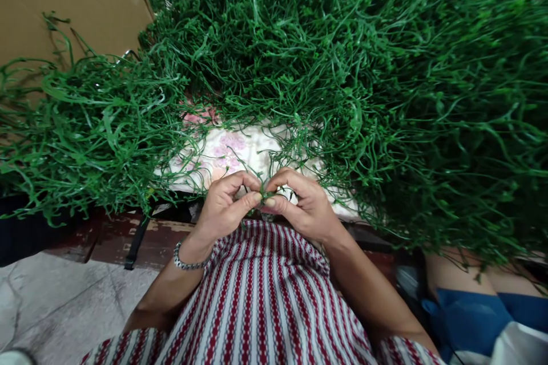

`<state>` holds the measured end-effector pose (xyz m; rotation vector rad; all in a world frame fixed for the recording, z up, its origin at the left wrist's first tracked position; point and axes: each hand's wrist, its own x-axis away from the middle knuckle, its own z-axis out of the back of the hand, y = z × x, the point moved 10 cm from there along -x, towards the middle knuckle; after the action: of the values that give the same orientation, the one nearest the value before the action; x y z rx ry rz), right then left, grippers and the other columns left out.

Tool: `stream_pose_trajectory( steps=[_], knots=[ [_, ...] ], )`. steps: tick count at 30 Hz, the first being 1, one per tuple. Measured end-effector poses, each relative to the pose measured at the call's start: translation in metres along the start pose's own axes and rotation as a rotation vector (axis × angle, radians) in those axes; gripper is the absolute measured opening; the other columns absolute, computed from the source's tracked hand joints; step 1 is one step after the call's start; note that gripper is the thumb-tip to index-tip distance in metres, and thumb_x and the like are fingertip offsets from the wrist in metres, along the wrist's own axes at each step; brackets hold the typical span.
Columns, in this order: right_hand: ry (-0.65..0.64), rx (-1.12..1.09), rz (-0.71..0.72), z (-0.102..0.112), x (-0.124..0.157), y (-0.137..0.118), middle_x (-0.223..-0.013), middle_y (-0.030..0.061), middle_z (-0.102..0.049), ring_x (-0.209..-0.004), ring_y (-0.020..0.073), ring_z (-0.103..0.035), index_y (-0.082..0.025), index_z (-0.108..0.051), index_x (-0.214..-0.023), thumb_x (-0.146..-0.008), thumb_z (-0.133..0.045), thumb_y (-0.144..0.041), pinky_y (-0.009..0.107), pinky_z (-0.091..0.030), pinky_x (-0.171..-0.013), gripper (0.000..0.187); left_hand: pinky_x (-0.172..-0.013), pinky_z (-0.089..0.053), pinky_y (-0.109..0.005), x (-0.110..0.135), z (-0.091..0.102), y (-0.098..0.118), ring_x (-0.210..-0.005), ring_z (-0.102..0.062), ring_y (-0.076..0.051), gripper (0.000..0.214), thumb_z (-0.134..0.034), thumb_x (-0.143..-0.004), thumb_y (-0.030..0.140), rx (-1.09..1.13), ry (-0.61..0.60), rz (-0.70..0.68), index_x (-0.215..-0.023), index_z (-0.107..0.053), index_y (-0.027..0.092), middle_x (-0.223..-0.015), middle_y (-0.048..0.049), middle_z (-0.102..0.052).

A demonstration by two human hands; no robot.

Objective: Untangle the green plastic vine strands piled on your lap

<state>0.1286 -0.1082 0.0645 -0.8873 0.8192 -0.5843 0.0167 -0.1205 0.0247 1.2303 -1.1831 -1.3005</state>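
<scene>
My left hand (229,205) and my right hand (299,202) meet close to my body, at the near edge of a flower-patterned cloth. Thumb and forefinger of each hand pinch a small green plastic stem (264,195), its middle partly hidden by the fingertips. Thin ends of it poke out above the fingers. Beyond my hands a large heap of green artificial stems (274,51) covers the table. A smaller pile of the same stems (103,125) lies to the left of my left hand.
A brown cardboard sheet (64,5) stands at the back left. The floral cloth (231,148) shows between the piles. Below the worn wooden edge (115,242) hangs a black strap (137,242). Another person's legs in blue shorts (471,313) are at the lower right.
</scene>
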Motion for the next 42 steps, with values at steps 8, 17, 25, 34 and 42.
stream_pose_trajectory(
  steps=[8, 17, 25, 34, 42],
  knots=[
    [-0.027, -0.04, -0.057, 0.001, -0.001, 0.006, -0.074, 0.0013, -0.057, -0.069, 0.011, -0.054, -0.015, -0.058, -0.08, -0.082, -0.058, -0.023, 0.024, -0.043, -0.065, 0.008, -0.059, -0.039, -0.021, 0.003, -0.015, -0.006, -0.064, -0.047, -0.011, 0.02, -0.059, -0.078, 0.034, -0.001, -0.18, 0.101, -0.075, -0.055, 0.015, -0.069, -0.001, -0.051],
    [-0.044, -0.184, -0.152, -0.006, 0.003, 0.02, -0.073, 0.0017, -0.06, -0.069, 0.0106, -0.056, -0.014, -0.059, -0.08, -0.084, -0.056, -0.028, 0.023, -0.045, -0.063, 0.015, -0.056, -0.036, -0.022, 0.005, -0.01, -0.007, -0.058, -0.044, -0.01, 0.022, -0.062, -0.076, 0.03, -0.099, -0.132, 0.058, -0.062, -0.054, 0.015, -0.059, 0.0011, -0.049],
    [-0.037, 0.229, 0.027, 0.002, 0.004, -0.003, -0.103, 0.0104, -0.06, -0.097, 0.0201, -0.055, -0.016, -0.056, -0.109, -0.082, -0.059, -0.034, 0.036, -0.046, -0.084, 0.032, -0.059, -0.036, -0.022, 0.007, -0.003, 0.007, -0.06, -0.046, -0.01, 0.013, -0.055, -0.076, 0.018, -0.36, -0.006, -0.051, -0.064, -0.052, 0.016, -0.06, 0.0021, -0.052],
    [0.052, 0.249, 0.121, -0.003, 0.01, -0.006, -0.097, 0.0096, -0.06, -0.096, 0.0203, -0.054, -0.015, -0.055, -0.101, -0.078, -0.065, -0.033, 0.037, -0.045, -0.085, 0.031, -0.061, -0.038, -0.023, 0.009, -0.013, 0.021, -0.061, -0.049, -0.01, 0.014, -0.057, -0.076, 0.013, -0.353, -0.038, -0.194, -0.064, -0.051, 0.017, -0.061, 0.0014, -0.056],
    [-0.061, -0.057, -0.072, -0.008, 0.012, 0.008, -0.081, 0.0041, -0.059, -0.077, 0.0126, -0.056, -0.014, -0.058, -0.088, -0.085, -0.056, -0.026, 0.025, -0.044, -0.069, 0.012, -0.062, -0.037, -0.023, 0.012, -0.015, 0.027, -0.063, -0.048, -0.01, 0.014, -0.055, -0.079, 0.011, -0.285, -0.157, -0.266, -0.066, -0.052, 0.017, -0.064, 0.0015, -0.053]
  ],
)
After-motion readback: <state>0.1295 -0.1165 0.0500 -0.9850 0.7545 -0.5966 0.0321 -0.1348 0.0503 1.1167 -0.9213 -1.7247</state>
